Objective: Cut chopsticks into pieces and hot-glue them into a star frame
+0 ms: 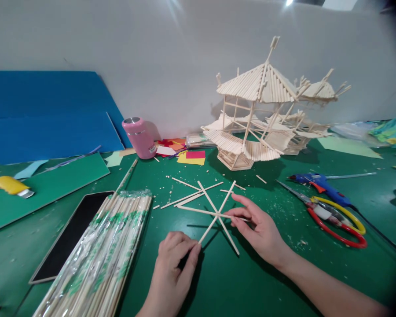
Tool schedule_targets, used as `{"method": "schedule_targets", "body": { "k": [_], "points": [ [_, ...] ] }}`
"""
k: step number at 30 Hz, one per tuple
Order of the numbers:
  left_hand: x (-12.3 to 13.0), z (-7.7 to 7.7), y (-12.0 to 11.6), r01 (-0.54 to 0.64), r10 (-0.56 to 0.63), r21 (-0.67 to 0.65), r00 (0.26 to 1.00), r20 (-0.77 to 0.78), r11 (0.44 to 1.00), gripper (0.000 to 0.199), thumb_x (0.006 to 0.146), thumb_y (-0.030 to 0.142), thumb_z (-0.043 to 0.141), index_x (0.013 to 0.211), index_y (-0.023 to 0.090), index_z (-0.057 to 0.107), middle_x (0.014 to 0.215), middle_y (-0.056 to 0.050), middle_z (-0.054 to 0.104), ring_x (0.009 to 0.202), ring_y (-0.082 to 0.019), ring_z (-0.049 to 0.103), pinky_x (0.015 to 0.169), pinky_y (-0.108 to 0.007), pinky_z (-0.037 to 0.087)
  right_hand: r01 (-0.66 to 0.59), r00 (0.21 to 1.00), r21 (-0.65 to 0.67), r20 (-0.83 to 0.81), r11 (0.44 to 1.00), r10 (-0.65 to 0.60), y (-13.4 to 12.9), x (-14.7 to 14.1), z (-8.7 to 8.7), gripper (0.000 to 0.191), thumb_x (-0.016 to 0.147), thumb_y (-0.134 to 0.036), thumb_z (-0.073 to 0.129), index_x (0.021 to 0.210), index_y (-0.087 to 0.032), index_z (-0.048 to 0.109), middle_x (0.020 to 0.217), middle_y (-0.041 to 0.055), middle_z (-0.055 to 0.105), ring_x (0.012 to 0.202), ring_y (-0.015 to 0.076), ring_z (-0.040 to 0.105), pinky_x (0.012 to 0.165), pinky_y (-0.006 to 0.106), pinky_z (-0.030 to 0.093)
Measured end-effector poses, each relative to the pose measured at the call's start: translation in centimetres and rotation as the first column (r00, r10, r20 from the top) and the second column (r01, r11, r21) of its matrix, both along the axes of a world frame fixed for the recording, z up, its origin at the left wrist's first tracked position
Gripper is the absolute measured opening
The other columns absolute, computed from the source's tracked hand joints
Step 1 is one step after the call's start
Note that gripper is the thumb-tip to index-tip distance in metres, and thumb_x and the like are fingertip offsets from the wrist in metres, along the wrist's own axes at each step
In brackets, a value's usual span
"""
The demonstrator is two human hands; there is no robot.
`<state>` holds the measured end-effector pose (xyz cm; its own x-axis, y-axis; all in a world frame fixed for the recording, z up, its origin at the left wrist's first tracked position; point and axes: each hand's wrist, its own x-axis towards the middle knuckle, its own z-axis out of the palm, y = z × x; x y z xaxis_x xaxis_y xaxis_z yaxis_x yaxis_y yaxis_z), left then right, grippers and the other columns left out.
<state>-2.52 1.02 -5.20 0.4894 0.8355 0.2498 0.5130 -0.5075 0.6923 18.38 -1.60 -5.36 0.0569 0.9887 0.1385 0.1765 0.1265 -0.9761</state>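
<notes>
Several thin wooden sticks cross at one middle point and form a star-shaped stick frame (214,207), held a little above the green table (224,286). My left hand (178,264) pinches the end of the arm that points toward me. On the right side, my right hand (257,224) grips another arm between thumb and fingers, near the crossing. Behind the frame lie loose sticks (188,200) and small wood crumbs. A pagoda-like model (251,119) built from the same kind of sticks stands at the back right.
Wrapped bundles of sticks (102,259) lie at left, partly over a black panel (72,237). A yellow cutter (9,185) rests on a green board (53,189). Scissors (336,220) and a blue glue gun (326,187) lie at right. A pink flask (140,138) stands behind.
</notes>
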Motion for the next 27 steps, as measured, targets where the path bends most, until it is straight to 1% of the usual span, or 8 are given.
{"method": "schedule_targets", "body": {
  "k": [2, 5, 9, 12, 17, 23, 27],
  "points": [
    [-0.06, 0.06, 0.08, -0.019, 0.02, -0.008, 0.998, 0.055, 1.0, 0.018, 0.082, 0.023, 0.047, 0.069, 0.018, 0.057, 0.065, -0.001, 0.053, 0.066, -0.015, 0.05, 0.061, -0.027, 0.04, -0.004, 0.999, -0.014, -0.044, 1.0, 0.003, -0.05, 0.07, 0.13, 0.04, 0.085, -0.025, 0.048, 0.123, -0.026, 0.038, 0.096, 0.0029, 0.063, 0.077, 0.0114, 0.059, 0.072, 0.028, 0.047],
    [-0.24, 0.22, 0.25, -0.067, 0.071, -0.034, 0.988, 0.136, 0.997, 0.016, 0.081, 0.023, 0.049, 0.07, 0.018, 0.058, 0.064, 0.0, 0.053, 0.064, -0.013, 0.05, 0.058, -0.024, 0.04, 0.031, 0.986, -0.058, -0.164, 0.998, -0.04, 0.02, 0.32, 0.29, 0.034, 0.087, -0.031, 0.043, 0.121, -0.026, 0.041, 0.097, 0.0041, 0.063, 0.077, 0.0121, 0.058, 0.07, 0.028, 0.045],
    [-0.46, 0.41, 0.53, -0.128, 0.136, -0.058, 0.972, 0.191, 0.99, 0.014, 0.08, 0.024, 0.051, 0.07, 0.018, 0.059, 0.064, 0.001, 0.054, 0.064, -0.012, 0.051, 0.059, -0.022, 0.04, 0.081, 0.926, -0.08, -0.362, 0.993, -0.105, 0.32, 0.73, 0.22, 0.032, 0.089, -0.037, 0.037, 0.117, -0.023, 0.046, 0.096, 0.0066, 0.063, 0.077, 0.0139, 0.057, 0.067, 0.029, 0.042],
    [-0.58, 0.34, 0.71, -0.16, 0.168, -0.059, 0.965, 0.202, 0.985, 0.013, 0.08, 0.025, 0.051, 0.071, 0.019, 0.059, 0.066, 0.001, 0.054, 0.064, -0.012, 0.051, 0.059, -0.022, 0.04, 0.101, 0.887, -0.105, -0.44, 0.989, -0.137, 0.52, 0.92, 0.15, 0.032, 0.088, -0.038, 0.039, 0.112, -0.02, 0.049, 0.091, 0.0064, 0.063, 0.075, 0.0137, 0.055, 0.066, 0.028, 0.041],
    [-0.84, 0.09, 0.74, -0.172, 0.182, -0.065, 0.961, 0.21, 0.983, 0.014, 0.08, 0.026, 0.051, 0.07, 0.018, 0.059, 0.066, 0.001, 0.054, 0.064, -0.012, 0.052, 0.059, -0.022, 0.041, 0.106, 0.879, -0.136, -0.451, 0.985, -0.157, 0.63, 0.89, 0.2, 0.031, 0.087, -0.038, 0.041, 0.106, -0.018, 0.054, 0.089, 0.0071, 0.062, 0.074, 0.0143, 0.054, 0.066, 0.029, 0.04],
    [-0.86, 0.22, 0.66, -0.17, 0.176, -0.048, 0.967, 0.183, 0.984, 0.014, 0.08, 0.026, 0.051, 0.07, 0.018, 0.059, 0.066, 0.001, 0.054, 0.064, -0.013, 0.052, 0.059, -0.023, 0.041, 0.092, 0.898, -0.148, -0.415, 0.985, -0.146, 0.68, 0.91, 0.03, 0.03, 0.087, -0.038, 0.042, 0.102, -0.018, 0.057, 0.09, 0.008, 0.062, 0.074, 0.0146, 0.053, 0.066, 0.03, 0.04],
    [-0.75, 0.31, 0.67, -0.166, 0.172, -0.048, 0.972, 0.162, 0.985, 0.015, 0.08, 0.026, 0.05, 0.07, 0.019, 0.059, 0.065, 0.001, 0.053, 0.063, -0.013, 0.051, 0.058, -0.023, 0.04, 0.087, 0.927, -0.152, -0.349, 0.984, -0.136, 0.58, 0.95, -0.03, 0.031, 0.087, -0.039, 0.04, 0.1, -0.018, 0.058, 0.089, 0.008, 0.062, 0.074, 0.0139, 0.053, 0.067, 0.029, 0.041]
  ]
}}
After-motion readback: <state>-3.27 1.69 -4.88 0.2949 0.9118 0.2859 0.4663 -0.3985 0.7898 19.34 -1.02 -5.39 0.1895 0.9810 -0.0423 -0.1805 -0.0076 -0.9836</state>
